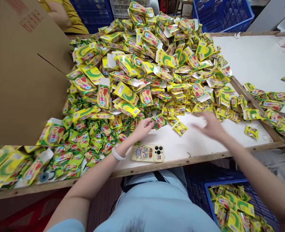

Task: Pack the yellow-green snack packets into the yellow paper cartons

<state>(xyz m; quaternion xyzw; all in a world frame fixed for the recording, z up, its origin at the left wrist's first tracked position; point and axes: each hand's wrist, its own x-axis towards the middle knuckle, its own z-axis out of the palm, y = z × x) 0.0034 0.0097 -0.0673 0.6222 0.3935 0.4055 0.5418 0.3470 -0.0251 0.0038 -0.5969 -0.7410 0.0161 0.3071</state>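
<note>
Between the thumb and fingers of my left hand (143, 127) is a green packet (159, 121), held just above the white tabletop (176, 149). My right hand (210, 125) is blurred, with fingers apart over the table and nothing seen in it. A yellow packet (180, 128) lies flat between my hands. Beyond them rises a big pile of yellow-green boxes (125, 93), many with open flaps. Loose green packets (79, 138) spread at the left. Below my left hand, a phone in a cream case (148, 153) lies near the table edge.
A large cardboard box (26, 77) stands at the left. Wooden strips (251, 103) edge the table. A blue crate (243, 193) of filled boxes sits below at the right; another blue crate (223, 16) is behind. A person in a yellow shirt (77, 19) is at the far side.
</note>
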